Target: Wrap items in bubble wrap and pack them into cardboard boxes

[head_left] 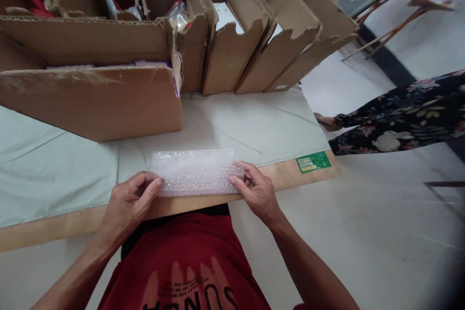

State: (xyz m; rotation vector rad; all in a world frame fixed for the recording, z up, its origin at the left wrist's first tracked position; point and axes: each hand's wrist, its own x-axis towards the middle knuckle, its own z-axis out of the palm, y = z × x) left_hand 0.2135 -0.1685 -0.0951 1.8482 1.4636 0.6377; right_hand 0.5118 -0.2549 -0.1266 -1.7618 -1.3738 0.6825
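Note:
A flat rectangle of clear bubble wrap (196,172) lies at the front edge of the table, stretched between my two hands. My left hand (134,198) pinches its left end between thumb and fingers. At the other end, my right hand (256,189) grips the wrap the same way, thumb toward me. Whether anything is inside the wrap I cannot make out.
A low, wide cardboard box (138,101) stands just beyond my left hand. Several tall cardboard bins (227,58) line the back of the cloth-covered table (261,128). A green label (313,162) sticks to the wooden edge. To the right, a person's patterned trouser legs (395,116) show.

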